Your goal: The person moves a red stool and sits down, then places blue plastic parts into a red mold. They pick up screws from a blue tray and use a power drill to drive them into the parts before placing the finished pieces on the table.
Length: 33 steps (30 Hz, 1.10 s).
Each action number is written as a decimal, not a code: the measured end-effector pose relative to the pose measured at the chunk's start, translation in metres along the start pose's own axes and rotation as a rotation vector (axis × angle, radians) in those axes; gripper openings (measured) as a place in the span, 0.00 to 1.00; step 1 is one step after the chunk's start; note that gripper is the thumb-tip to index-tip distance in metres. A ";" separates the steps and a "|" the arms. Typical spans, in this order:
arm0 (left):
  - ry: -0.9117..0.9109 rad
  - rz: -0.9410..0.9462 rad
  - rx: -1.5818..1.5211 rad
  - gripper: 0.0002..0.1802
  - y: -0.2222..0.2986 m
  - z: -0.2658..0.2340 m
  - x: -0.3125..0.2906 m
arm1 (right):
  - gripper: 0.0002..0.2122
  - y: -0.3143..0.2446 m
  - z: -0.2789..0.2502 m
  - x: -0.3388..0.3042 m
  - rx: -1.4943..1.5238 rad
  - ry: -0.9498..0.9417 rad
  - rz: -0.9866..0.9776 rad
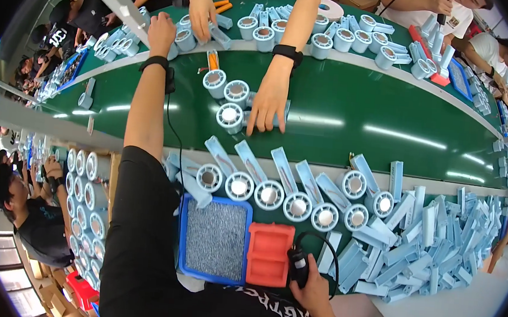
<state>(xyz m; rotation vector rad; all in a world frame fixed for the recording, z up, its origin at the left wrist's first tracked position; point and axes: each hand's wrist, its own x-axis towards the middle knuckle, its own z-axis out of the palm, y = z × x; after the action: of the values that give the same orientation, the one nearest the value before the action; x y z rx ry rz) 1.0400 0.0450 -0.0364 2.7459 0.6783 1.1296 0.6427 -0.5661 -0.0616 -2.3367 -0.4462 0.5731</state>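
My left hand (pixel 161 29) reaches far across the green conveyor belt (pixel 360 116), a black band on its wrist. It rests among light-blue round fan heads (pixel 183 39) at the belt's far edge; whether it grips one is hidden. Low and close to my body, my right hand (pixel 314 287) is closed around a black corded power tool (pixel 298 265). Left of that tool lie a red block (pixel 268 253) and a blue tray with a grey pad (pixel 213 239). A row of light-blue fan bodies with handles (pixel 269 193) lines the near edge of the belt.
Across the belt another person's hand (pixel 268 102) presses on fan bodies, their other hand (pixel 201 12) among parts farther back. A heap of light-blue handle shells (pixel 434 237) fills the right. Stacked round parts (pixel 84 204) stand at left beside a seated person (pixel 31 217).
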 end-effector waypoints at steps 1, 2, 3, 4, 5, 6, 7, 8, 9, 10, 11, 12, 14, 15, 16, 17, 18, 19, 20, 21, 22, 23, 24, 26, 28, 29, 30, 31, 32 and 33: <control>-0.074 -0.066 -0.002 0.22 0.010 -0.018 0.001 | 0.37 -0.002 0.000 -0.001 -0.001 0.024 -0.005; -0.144 -0.133 -0.002 0.21 0.019 -0.040 0.003 | 0.36 -0.003 0.001 0.000 -0.002 0.048 -0.017; -0.111 -0.171 0.016 0.20 0.031 -0.061 0.002 | 0.36 -0.005 0.001 -0.003 -0.003 0.068 -0.027; -0.077 -0.211 0.036 0.19 0.038 -0.082 0.002 | 0.36 -0.005 0.002 -0.003 -0.009 0.057 -0.032; -0.224 -0.141 0.143 0.20 0.030 -0.102 0.009 | 0.35 -0.006 0.004 -0.003 -0.027 0.084 -0.076; -0.375 -0.066 0.238 0.22 0.038 -0.130 0.009 | 0.34 -0.009 0.005 -0.001 -0.046 0.120 -0.111; -0.489 -0.037 0.195 0.25 0.043 -0.160 0.006 | 0.34 -0.013 0.004 -0.001 -0.050 0.108 -0.127; -0.614 0.001 0.131 0.29 0.083 -0.204 -0.015 | 0.34 -0.017 0.002 0.000 -0.085 0.089 -0.073; -0.502 0.100 0.025 0.30 0.112 -0.271 -0.046 | 0.34 -0.021 0.002 0.004 -0.112 0.067 -0.045; -0.527 0.110 0.014 0.26 0.103 -0.305 -0.059 | 0.34 -0.025 0.004 0.006 -0.122 0.053 -0.071; -0.465 0.023 -0.168 0.24 0.158 -0.365 -0.109 | 0.34 -0.026 0.003 0.005 -0.144 0.069 -0.069; -0.386 -0.056 -0.347 0.23 0.211 -0.433 -0.161 | 0.34 -0.028 0.002 0.001 -0.162 0.078 -0.077; -0.351 0.135 -0.442 0.25 0.207 -0.464 -0.203 | 0.34 -0.025 0.000 0.000 -0.182 0.096 -0.081; -0.334 0.265 -0.410 0.26 0.194 -0.489 -0.222 | 0.34 -0.029 -0.002 -0.004 -0.183 0.110 -0.121; -0.335 0.257 -0.405 0.26 0.194 -0.507 -0.242 | 0.35 -0.030 -0.001 -0.004 -0.191 0.127 -0.142; -0.376 0.291 -0.347 0.27 0.194 -0.525 -0.263 | 0.35 -0.031 0.000 -0.005 -0.200 0.145 -0.159; -0.418 0.330 -0.295 0.29 0.195 -0.539 -0.280 | 0.35 -0.028 0.001 -0.006 -0.201 0.143 -0.154; -0.414 0.322 -0.290 0.29 0.191 -0.549 -0.299 | 0.35 -0.026 -0.001 -0.006 -0.269 0.172 -0.210; -0.454 0.313 -0.305 0.30 0.185 -0.551 -0.318 | 0.36 -0.023 -0.003 -0.006 -0.337 0.202 -0.263; -0.494 0.301 -0.317 0.30 0.178 -0.550 -0.338 | 0.36 -0.023 -0.002 -0.006 -0.403 0.229 -0.318; -0.555 0.292 -0.342 0.29 0.173 -0.537 -0.355 | 0.36 -0.021 -0.003 -0.007 -0.410 0.230 -0.308; -0.610 0.287 -0.364 0.28 0.170 -0.524 -0.369 | 0.36 -0.022 -0.007 -0.006 -0.421 0.181 -0.258; -0.760 0.250 -0.274 0.28 0.166 -0.516 -0.379 | 0.37 -0.024 -0.012 -0.004 -0.431 0.137 -0.202; -0.906 0.215 -0.182 0.29 0.150 -0.499 -0.399 | 0.37 -0.028 -0.015 -0.005 -0.441 0.095 -0.145; -1.024 0.209 -0.163 0.27 0.130 -0.470 -0.419 | 0.37 -0.032 -0.014 -0.005 -0.464 0.057 -0.134; -1.026 0.226 -0.171 0.27 0.125 -0.455 -0.420 | 0.37 -0.033 -0.014 -0.004 -0.476 0.040 -0.123; -1.006 0.247 -0.208 0.26 0.123 -0.437 -0.417 | 0.37 -0.034 -0.013 -0.002 -0.475 0.048 -0.109; -0.992 0.267 -0.251 0.25 0.124 -0.420 -0.414 | 0.37 -0.033 -0.014 -0.005 -0.486 0.050 -0.123; -0.979 0.286 -0.295 0.24 0.127 -0.405 -0.408 | 0.37 -0.032 -0.014 -0.007 -0.498 0.051 -0.135; -0.931 0.287 -0.355 0.23 0.136 -0.386 -0.395 | 0.37 -0.030 -0.016 -0.008 -0.509 0.055 -0.147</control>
<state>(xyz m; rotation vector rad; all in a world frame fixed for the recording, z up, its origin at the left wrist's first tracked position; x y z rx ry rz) 0.5765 -0.2790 0.0209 2.6501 -0.0398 -0.0939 0.6393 -0.5571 -0.0278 -2.7573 -0.8075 0.3501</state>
